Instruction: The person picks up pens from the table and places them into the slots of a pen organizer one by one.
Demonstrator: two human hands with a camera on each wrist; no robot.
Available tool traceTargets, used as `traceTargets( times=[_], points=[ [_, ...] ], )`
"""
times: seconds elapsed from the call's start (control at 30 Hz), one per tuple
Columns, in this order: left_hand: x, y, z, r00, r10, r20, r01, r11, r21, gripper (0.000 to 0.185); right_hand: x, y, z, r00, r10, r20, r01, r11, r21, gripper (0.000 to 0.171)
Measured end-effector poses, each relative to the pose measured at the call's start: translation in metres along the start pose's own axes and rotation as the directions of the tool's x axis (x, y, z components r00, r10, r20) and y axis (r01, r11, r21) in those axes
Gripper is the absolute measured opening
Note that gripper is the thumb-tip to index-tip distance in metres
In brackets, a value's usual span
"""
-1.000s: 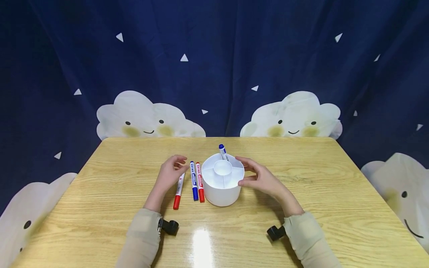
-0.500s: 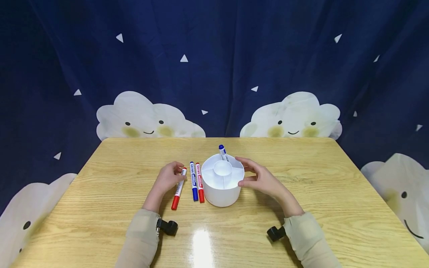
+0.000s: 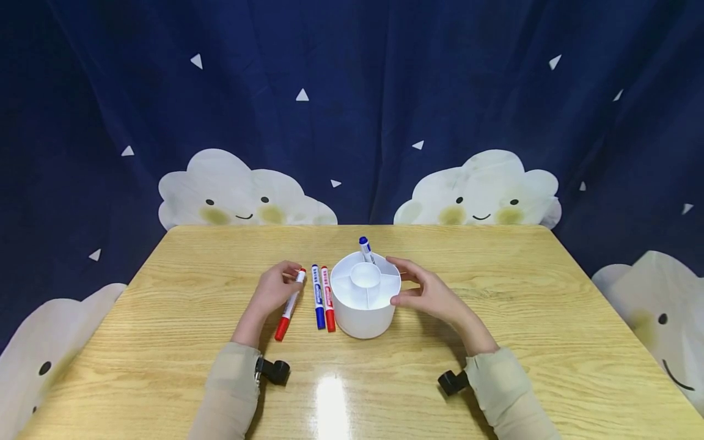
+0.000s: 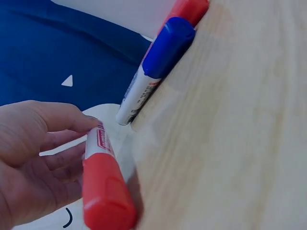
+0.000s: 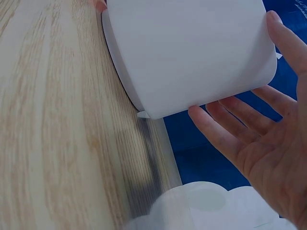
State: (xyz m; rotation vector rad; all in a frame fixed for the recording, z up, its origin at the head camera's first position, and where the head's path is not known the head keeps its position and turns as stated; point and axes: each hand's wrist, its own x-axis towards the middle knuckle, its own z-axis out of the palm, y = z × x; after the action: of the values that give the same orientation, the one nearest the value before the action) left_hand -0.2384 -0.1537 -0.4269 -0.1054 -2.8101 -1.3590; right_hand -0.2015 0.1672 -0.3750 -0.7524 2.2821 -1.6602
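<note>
My left hand [image 3: 269,292] pinches a red-and-white marker [image 3: 289,307] between thumb and fingers, its red cap toward me. In the left wrist view the red cap [image 4: 108,194] points at the camera, and the marker lies at a slant close to the tabletop. To the right stands a white round pen organizer [image 3: 363,321] with divided compartments and a round middle cup. A blue marker [image 3: 366,248] leans upright in its back compartment. My right hand [image 3: 431,294] holds the organizer's right side; in the right wrist view thumb and fingers spread along its white wall [image 5: 192,57].
A blue marker [image 3: 318,300] and another red marker [image 3: 328,302] lie side by side between my left hand and the organizer. All stand on a wooden table [image 3: 495,269]. Behind its far edge hangs a dark blue curtain [image 3: 352,110] with cloud prints.
My left hand has closed on the left red marker and shifted it slightly left, its cap end swinging outward and its near end lifting. The right hand and organizer have stayed put.
</note>
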Motion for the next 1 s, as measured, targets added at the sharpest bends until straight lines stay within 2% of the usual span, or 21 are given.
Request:
traceTargets(
  times=[0.37,0.7,0.9,1.0],
  points=[
    [0.002,0.011,-0.011,0.996,-0.002,-0.088,-0.011,0.988,-0.155,0.038,0.001,0.0,-0.001,1.0,0.013,-0.007,-0.013,1.0,-0.02,0.074],
    [0.0,0.027,-0.016,0.988,0.01,-0.152,-0.035,0.986,-0.163,0.04,0.001,0.001,0.0,1.0,-0.006,-0.001,0.006,1.0,-0.006,0.073],
    [0.0,0.037,-0.018,0.978,0.006,-0.208,-0.059,0.966,-0.251,0.049,0.001,0.001,0.0,1.0,-0.003,-0.001,0.003,1.0,-0.003,0.073],
    [0.0,0.043,-0.02,0.972,0.014,-0.236,-0.08,0.958,-0.275,0.047,0.001,0.002,0.0,1.0,0.001,-0.002,-0.001,1.0,-0.009,0.073]
  ],
)
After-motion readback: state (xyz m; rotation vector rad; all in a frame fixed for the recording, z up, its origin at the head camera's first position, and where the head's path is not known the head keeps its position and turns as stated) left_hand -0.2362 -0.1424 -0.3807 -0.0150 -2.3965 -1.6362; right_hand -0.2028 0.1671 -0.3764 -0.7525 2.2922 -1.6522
